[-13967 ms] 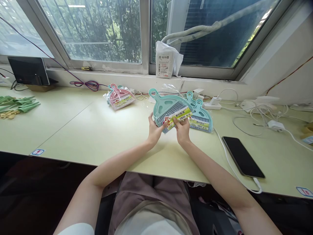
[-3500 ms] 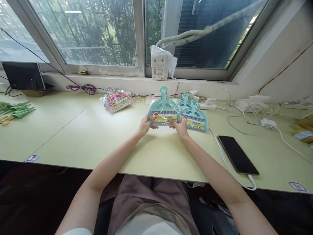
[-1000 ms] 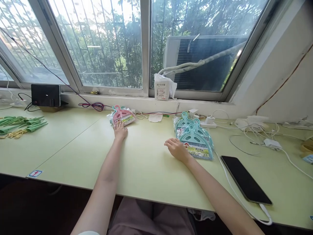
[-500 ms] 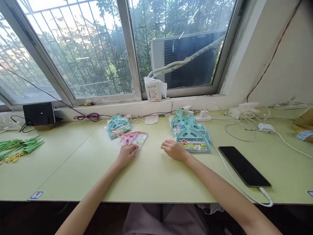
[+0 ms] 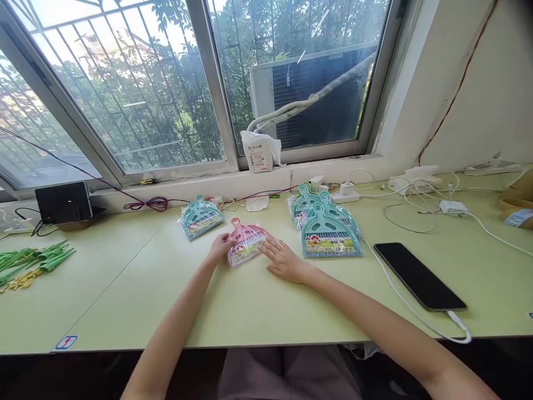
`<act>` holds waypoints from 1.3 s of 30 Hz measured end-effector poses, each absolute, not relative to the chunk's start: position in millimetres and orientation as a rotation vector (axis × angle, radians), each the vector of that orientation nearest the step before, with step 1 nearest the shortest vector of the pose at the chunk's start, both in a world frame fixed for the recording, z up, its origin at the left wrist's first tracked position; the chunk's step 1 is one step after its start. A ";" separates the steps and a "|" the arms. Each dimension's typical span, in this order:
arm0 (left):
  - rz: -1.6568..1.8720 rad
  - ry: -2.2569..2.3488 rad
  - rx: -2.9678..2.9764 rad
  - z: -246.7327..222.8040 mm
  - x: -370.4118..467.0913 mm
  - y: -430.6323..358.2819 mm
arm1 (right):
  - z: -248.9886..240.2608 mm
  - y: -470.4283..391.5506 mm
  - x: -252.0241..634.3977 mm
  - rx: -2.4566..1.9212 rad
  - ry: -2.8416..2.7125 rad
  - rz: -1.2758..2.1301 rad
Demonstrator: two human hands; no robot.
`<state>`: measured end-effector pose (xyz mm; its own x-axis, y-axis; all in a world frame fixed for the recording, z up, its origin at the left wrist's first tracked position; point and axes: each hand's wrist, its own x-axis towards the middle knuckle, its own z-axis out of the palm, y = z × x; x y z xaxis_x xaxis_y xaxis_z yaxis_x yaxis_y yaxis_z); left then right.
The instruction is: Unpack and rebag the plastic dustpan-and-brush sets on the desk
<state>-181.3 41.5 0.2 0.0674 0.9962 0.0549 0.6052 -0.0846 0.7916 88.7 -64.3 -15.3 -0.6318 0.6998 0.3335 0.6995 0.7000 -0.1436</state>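
Observation:
A pink dustpan-and-brush set point(image 5: 246, 244) in clear wrapping lies on the table between my hands, its handle towards the window. My left hand point(image 5: 219, 248) grips its left edge, fingertips partly hidden by the pack. Fingers outstretched, my right hand point(image 5: 286, 262) touches the set's right edge. Behind it to the left lies a wrapped teal dustpan set point(image 5: 200, 216). Several more teal sets overlap to the right, the front teal set point(image 5: 332, 232) lying just beyond my right hand.
A black phone point(image 5: 418, 276) with a white cable lies at the right. Chargers and tangled cables point(image 5: 420, 186) run along the back right. Green and yellow pieces point(image 5: 37, 261) lie far left, below a dark-screened device point(image 5: 64, 204). A white packet point(image 5: 260, 153) stands on the sill.
The pink set has turned so its handle points to the window. My left hand shifted to its left edge; my right hand moved left and spread its fingers against its right edge.

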 end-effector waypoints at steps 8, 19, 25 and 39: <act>1.013 1.003 1.388 -9.9 -113.0 33.4 | -22.3 -57.7 88.5 -1.323 -2.494 0.071; 0.670 0.963 1.128 10.3 -131.9 4.2 | -7.3 -50.3 105.2 -0.870 -2.476 0.107; 0.848 0.884 1.194 -1.8 -122.3 4.5 | -5.7 -54.2 98.5 -1.029 -2.517 -0.100; 0.783 0.752 1.289 5.1 -130.9 -1.6 | -2.1 -58.6 96.6 -1.027 -2.513 0.034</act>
